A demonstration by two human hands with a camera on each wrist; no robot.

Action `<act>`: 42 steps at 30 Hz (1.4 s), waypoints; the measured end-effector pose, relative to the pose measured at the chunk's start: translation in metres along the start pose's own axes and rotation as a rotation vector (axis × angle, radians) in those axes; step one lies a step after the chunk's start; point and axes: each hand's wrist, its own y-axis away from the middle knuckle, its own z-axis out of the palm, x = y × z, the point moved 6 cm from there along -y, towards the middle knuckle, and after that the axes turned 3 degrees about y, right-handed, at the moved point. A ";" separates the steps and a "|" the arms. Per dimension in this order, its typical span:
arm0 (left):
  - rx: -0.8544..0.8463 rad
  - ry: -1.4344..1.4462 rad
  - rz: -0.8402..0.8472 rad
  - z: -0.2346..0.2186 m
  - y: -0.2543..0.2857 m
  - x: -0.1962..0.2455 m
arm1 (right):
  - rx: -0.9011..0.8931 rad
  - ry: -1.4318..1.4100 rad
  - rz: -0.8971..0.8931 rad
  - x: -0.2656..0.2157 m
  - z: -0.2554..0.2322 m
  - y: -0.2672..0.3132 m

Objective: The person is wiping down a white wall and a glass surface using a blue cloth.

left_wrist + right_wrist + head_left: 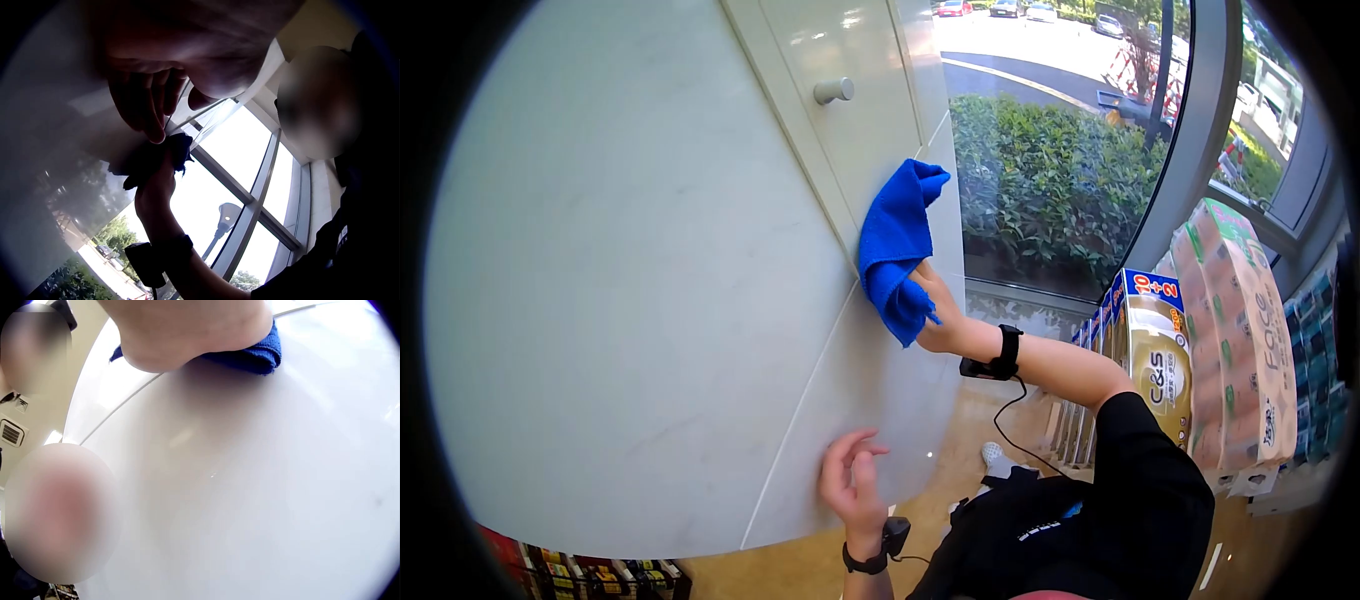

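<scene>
A bright blue cloth lies bunched against the white marbled surface, just below a pale panel with a round knob. My right hand holds the cloth against this surface, and folds of it hide most of the fingers. In the right wrist view, the heel of the hand shows over a rolled edge of the cloth. Lower down, my left hand holds nothing; its fingers are loosely bent beside the white surface.
Large windows and a hedge outside are on the right. Stacked tissue packs and wrapped paper rolls stand near my right arm. Shelved goods show at lower left. A thin cable hangs from the right wrist camera.
</scene>
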 end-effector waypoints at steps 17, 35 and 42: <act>0.705 -0.419 0.391 -0.041 0.040 0.056 | 0.431 -0.241 0.350 0.189 -0.065 -0.072; 0.481 -0.557 0.388 0.031 -0.016 0.046 | 0.463 -0.314 0.460 0.271 -0.106 -0.108; 0.384 -0.471 0.281 0.054 -0.032 0.018 | 0.346 0.177 0.053 0.261 -0.091 -0.095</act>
